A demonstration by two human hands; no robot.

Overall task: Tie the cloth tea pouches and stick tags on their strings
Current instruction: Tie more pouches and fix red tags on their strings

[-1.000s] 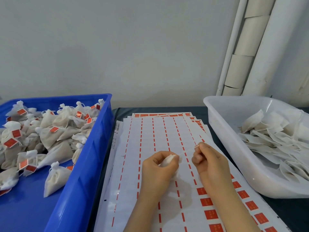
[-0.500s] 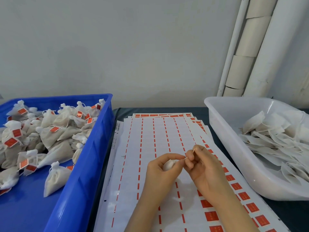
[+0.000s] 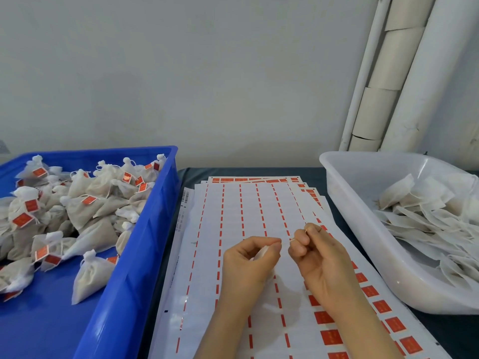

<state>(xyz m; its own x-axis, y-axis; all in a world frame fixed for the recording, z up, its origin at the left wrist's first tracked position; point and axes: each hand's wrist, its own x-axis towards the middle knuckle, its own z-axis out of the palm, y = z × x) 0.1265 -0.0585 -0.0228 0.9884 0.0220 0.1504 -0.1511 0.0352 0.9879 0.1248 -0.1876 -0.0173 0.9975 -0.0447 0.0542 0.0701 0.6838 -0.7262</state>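
Observation:
My left hand (image 3: 250, 260) curls around a small white cloth pouch (image 3: 261, 253), mostly hidden inside the fingers, above the sticker sheets (image 3: 233, 218). Just to its right, my right hand (image 3: 317, 257) pinches a thin string (image 3: 292, 239) that runs from the pouch; a small bit of orange shows at its fingertips. The two hands are a finger's width apart. Red tags (image 3: 330, 336) remain on the sheet's lower right rows.
A blue crate (image 3: 145, 255) on the left holds several tied pouches with red tags (image 3: 85, 221). A white tub (image 3: 363, 229) on the right holds several flat untied pouches (image 3: 425, 216). White pipes (image 3: 404, 73) stand against the wall at back right.
The hands came together from a gap, then drew slightly apart again. My right hand rose a little, pulling the string taut from the pouch.

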